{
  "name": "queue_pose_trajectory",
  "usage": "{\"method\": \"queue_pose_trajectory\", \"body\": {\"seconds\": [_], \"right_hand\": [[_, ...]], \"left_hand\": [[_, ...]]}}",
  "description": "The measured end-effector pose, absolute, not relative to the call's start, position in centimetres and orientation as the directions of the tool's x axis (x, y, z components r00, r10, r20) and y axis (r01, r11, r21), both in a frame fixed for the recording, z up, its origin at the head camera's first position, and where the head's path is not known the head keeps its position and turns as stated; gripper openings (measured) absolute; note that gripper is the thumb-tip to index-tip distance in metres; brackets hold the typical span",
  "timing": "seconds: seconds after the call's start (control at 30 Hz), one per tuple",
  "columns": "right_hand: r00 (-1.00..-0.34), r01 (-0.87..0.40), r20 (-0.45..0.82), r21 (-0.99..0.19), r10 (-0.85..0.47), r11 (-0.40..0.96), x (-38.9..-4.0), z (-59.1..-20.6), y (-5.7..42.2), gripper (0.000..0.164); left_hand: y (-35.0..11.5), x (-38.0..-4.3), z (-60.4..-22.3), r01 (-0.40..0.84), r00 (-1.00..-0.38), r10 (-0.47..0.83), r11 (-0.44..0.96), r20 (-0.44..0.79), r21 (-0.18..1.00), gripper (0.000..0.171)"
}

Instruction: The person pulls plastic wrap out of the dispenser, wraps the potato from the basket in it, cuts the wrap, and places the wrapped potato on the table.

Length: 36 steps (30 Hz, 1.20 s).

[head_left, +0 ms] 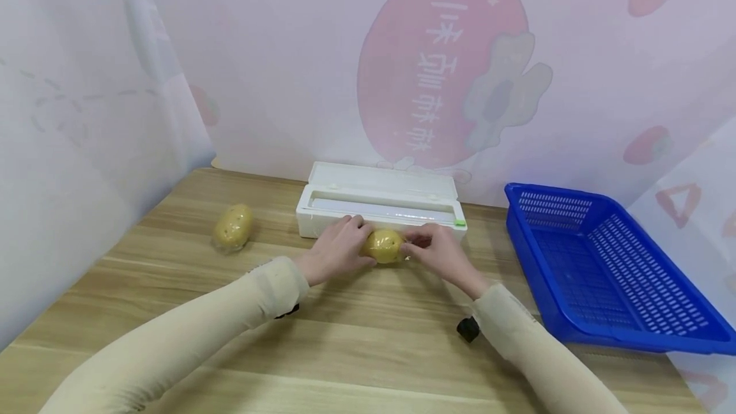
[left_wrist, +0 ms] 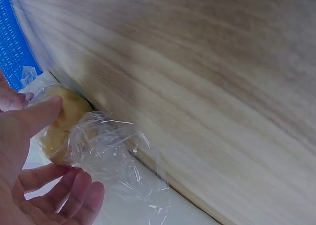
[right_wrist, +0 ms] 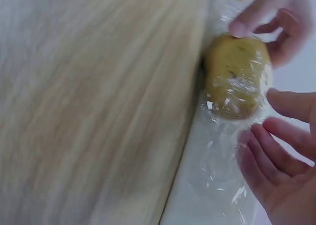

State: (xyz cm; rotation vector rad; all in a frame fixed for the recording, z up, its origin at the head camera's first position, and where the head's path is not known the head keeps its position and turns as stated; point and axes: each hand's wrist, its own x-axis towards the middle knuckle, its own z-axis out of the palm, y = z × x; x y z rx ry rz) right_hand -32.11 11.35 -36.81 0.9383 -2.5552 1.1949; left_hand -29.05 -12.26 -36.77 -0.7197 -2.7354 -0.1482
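In the head view a yellow potato (head_left: pixel 384 246) with clear plastic wrap (left_wrist: pixel 116 156) around it is between both hands, just before the white wrap box (head_left: pixel 379 200). My left hand (head_left: pixel 339 249) grips the potato's left end, thumb on one side and fingers on the other. The right hand (head_left: pixel 439 253) has thumb and fingers curled in at the other end, pinching the film there. Loose crinkled film trails off past both ends of the potato in the wrist views. A second wrapped potato (head_left: pixel 232 227) lies on the table to the left.
The box's lid (head_left: pixel 382 179) is raised, and a green slider (head_left: pixel 459 223) sits at its front right corner. A blue plastic basket (head_left: pixel 535 260) stands on the right side of the wooden table (head_left: pixel 368 350). Printed cloth (head_left: pixel 276 69) hangs behind.
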Motion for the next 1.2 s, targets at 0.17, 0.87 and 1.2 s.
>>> {"method": "queue_pose_trajectory", "body": {"seconds": [0.17, 0.87, 1.2], "right_hand": [[-0.823, -0.544, 0.540, -0.663, -0.175, 0.514, -32.2, -36.3, 13.1, 0.028], [-0.945, -0.307, 0.322, -0.829, -0.049, 0.467, -34.8, -37.9, 17.4, 0.043], [-0.945, -0.316, 0.319, -0.821, -0.077, 0.476, -35.0, -37.8, 17.7, 0.041]], "left_hand": [[-12.2, -28.7, -36.6, 0.477, -0.841, 0.444, 0.878, 0.311, 0.038, 0.055], [-11.2, -27.6, -36.3, 0.512, -0.813, 0.492, 0.859, 0.312, -0.018, 0.057], [-10.2, -26.5, -34.8, 0.515, -0.820, 0.513, 0.855, 0.254, -0.065, 0.071]]}}
